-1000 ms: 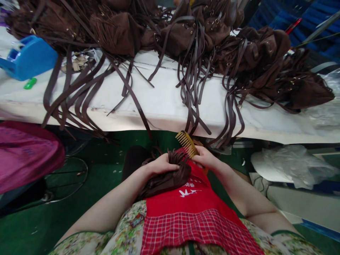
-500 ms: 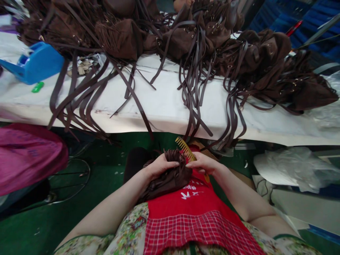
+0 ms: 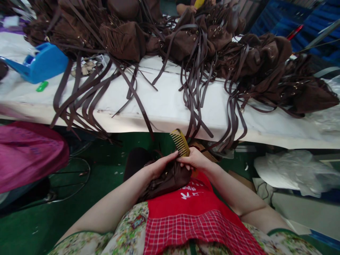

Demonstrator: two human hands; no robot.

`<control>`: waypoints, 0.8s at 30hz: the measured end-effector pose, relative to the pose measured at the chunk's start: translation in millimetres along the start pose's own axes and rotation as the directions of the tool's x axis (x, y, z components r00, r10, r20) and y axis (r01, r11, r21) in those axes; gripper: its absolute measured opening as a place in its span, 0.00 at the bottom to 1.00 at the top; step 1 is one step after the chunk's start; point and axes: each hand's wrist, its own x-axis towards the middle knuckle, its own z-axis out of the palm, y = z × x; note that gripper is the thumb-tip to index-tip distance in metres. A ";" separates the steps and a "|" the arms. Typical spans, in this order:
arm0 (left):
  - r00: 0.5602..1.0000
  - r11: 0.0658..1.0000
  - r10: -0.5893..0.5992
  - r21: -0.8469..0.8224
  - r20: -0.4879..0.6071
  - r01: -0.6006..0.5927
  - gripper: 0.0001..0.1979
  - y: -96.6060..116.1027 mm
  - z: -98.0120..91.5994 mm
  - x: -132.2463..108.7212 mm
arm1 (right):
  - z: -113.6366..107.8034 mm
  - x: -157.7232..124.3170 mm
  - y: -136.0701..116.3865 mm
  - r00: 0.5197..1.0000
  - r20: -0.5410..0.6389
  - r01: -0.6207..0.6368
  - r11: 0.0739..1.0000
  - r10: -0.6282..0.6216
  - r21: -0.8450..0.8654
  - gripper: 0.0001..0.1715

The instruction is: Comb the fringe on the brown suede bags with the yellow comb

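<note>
Right hand: I see its fingers closed round the lower part of the yellow comb.
Left hand: it lies over the brown bag, fingers fairly straight, their tips just beside the comb's teeth; I cannot tell how firmly they grip, the undersides being hidden from me.
Bag: in the lap, against the red apron.
Table: ahead I have more brown bags heaped up, straps trailing over the near edge.
</note>
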 end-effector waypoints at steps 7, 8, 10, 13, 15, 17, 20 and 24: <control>0.999 0.971 0.023 0.238 0.040 -0.032 0.18 0.3 -1.9 -2.2 | -5.9 11.9 -4.6 0.996 -0.063 0.048 0.992 -0.056 -0.117 0.16; 1.000 0.978 -0.022 0.210 0.006 0.021 0.18 -0.3 -4.1 -3.1 | -9.1 9.1 -5.1 0.983 -0.121 0.110 0.973 -0.137 -0.204 0.18; 0.994 0.983 -0.097 0.150 -0.043 0.103 0.16 -1.4 -9.3 -5.0 | -15.4 -1.0 -6.4 0.919 -0.210 0.210 0.865 -0.334 -0.455 0.25; 0.993 0.988 -0.104 0.109 -0.064 0.111 0.14 -2.9 -16.4 -6.2 | -18.4 -20.8 -5.3 0.886 -0.107 0.228 0.625 -0.451 -0.747 0.24; 0.994 0.989 -0.081 0.120 -0.068 0.089 0.15 -4.3 -18.7 -5.1 | -14.8 -29.6 -0.7 0.928 0.042 0.228 0.476 -0.370 -0.849 0.17; 0.995 0.988 -0.073 0.131 -0.071 0.082 0.17 -5.7 -18.1 -3.3 | -9.4 -31.4 6.2 0.954 0.123 0.211 0.320 -0.275 -0.924 0.16; 0.994 0.990 -0.084 0.107 -0.073 0.091 0.18 -5.8 -12.6 -1.9 | -5.2 -24.6 17.0 0.963 0.087 0.133 0.169 -0.254 -0.977 0.16; 0.989 0.975 -0.131 0.173 -0.074 0.142 0.18 -1.8 -3.1 -3.0 | -7.0 -14.9 28.0 0.963 0.072 0.096 0.080 -0.261 -0.992 0.17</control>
